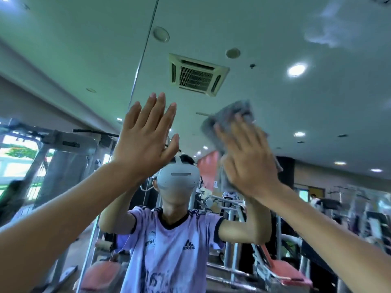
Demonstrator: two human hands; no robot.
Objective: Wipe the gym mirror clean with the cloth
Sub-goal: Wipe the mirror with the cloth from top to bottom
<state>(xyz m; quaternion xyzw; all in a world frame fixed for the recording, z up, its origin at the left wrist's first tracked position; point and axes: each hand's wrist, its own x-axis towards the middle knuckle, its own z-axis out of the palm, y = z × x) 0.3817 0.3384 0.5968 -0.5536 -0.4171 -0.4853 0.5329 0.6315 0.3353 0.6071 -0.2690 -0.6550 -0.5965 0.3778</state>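
Here the grey cloth (230,115) lies flat against the gym mirror (275,49), right of the glass's vertical seam (146,49). It is pinned there by the right hand (247,153), whose grip is wide open, fingers spread straight over the fabric while a fold hangs below the palm. The left hand (146,140) is planted bare on the glass just beside the seam, its grip likewise open and holding nothing, and a cloudy smear (330,32) sits higher up, right of the cloth, above the reflected lilac shirt (169,240), white headset (178,178) and gym machines (63,157).
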